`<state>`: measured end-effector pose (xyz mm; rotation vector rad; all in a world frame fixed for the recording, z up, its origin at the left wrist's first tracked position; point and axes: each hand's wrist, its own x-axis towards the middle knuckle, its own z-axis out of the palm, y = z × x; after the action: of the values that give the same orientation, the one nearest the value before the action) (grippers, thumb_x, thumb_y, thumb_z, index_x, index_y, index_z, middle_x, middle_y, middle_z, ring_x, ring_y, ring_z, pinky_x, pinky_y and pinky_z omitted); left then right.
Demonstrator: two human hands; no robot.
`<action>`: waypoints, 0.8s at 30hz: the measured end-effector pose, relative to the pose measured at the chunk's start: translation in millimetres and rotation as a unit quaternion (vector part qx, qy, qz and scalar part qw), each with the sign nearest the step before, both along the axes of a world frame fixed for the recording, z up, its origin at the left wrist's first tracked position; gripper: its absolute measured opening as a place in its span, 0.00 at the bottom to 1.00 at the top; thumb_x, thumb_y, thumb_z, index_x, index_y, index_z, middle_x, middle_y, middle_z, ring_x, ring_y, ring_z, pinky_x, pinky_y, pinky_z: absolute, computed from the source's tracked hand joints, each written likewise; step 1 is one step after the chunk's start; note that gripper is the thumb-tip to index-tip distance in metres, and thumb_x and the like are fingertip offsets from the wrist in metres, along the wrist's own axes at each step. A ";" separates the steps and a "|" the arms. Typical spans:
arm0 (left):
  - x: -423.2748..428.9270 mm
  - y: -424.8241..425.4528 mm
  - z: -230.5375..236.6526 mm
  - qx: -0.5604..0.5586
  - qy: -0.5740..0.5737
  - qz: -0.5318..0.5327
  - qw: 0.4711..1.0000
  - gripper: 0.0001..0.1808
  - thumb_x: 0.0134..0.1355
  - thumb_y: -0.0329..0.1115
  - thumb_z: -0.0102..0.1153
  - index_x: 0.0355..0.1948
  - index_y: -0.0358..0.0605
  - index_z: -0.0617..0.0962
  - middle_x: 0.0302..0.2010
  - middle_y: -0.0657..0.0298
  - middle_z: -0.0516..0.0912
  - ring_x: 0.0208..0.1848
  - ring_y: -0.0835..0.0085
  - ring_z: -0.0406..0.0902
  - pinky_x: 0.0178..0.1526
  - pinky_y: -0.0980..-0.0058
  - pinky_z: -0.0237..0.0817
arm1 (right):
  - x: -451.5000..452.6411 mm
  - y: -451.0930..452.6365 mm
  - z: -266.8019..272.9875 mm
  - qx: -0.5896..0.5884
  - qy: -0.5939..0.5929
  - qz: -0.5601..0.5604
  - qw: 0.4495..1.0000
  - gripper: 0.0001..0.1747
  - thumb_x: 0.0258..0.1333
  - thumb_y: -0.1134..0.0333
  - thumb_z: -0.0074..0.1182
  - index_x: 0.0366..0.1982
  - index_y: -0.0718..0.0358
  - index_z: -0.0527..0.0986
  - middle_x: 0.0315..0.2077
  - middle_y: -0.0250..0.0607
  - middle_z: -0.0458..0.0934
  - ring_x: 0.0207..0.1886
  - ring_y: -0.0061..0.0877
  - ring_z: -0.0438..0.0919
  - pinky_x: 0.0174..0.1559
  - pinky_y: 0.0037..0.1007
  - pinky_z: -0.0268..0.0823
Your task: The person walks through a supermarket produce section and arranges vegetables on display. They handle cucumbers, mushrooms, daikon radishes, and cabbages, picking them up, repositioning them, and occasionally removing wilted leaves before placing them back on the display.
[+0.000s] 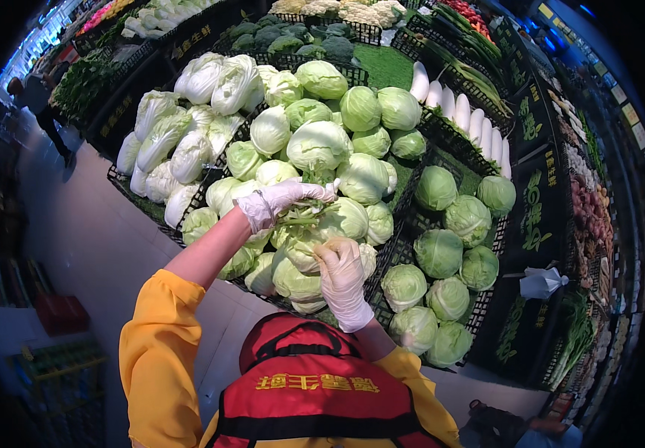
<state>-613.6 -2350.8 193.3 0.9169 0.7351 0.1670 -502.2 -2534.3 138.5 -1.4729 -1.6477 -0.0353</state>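
My left hand [286,201], in a thin whitish glove, holds a bunch of leafy green stalks [305,213] above the heaped round cabbages [318,145]. My right hand [344,274], gloved too, is lower and nearer my body, its thumb and fingertips pinched together at the edge of a pale cabbage [301,250]. Whether a bit of leaf is between those fingertips cannot be made out. Several more cabbages surround both hands, and one larger cabbage [294,280] lies just left of my right hand.
Napa cabbages [191,157] fill the crate at left. More round cabbages [438,253] lie in the right crate, below white radishes [476,126]. Broccoli [286,42] is behind. A white plastic bag [542,281] hangs at right. A person [37,98] walks at far left; another person [549,431] is at lower right.
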 end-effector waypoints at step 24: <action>-12.2 37.9 -45.3 -0.017 0.047 0.051 0.997 0.18 0.64 0.45 0.63 0.48 0.43 0.83 0.36 0.66 0.84 0.35 0.76 0.81 0.39 0.75 0.75 | 9.0 -73.3 -17.2 -0.195 -0.057 0.217 0.955 0.13 0.52 0.74 0.61 0.41 0.61 0.76 0.37 0.40 0.75 0.42 0.36 0.76 0.43 0.35 0.69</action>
<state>-625.7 -2312.8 147.9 0.8592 0.8706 0.2014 -493.2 -2607.5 121.3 -1.3710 -2.1311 0.4820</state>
